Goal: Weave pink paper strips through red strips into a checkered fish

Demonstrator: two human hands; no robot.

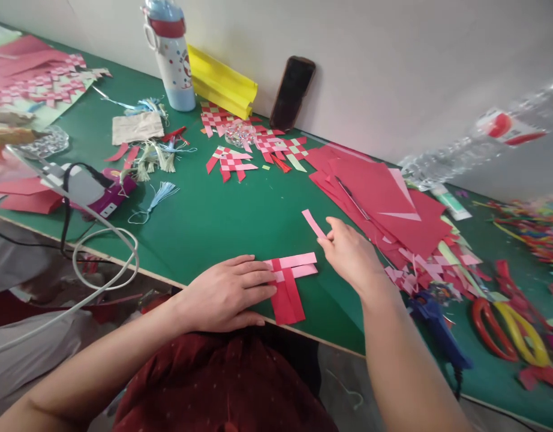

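Observation:
My left hand (227, 292) lies flat on the left part of a partly woven paper piece near the table's front edge, fingers stretched out. The piece has red strips (288, 300) hanging toward the edge and pink strips (298, 261) pointing right. To the right, above the table, my right hand (351, 252) pinches the lower end of a loose pink strip (313, 224) between thumb and finger. The strip slants up and left. It is apart from the woven piece. Part of the woven piece is hidden under my left fingers.
Woven paper fish (231, 162), a bottle (174, 66), a yellow folder (222, 84) and a phone (293, 93) stand or lie behind. Red paper sheets (375, 198), a blue glue gun (441, 330) and scissors (523, 336) are right. Tassels (162, 195) and a looped white cable (135, 255) are left.

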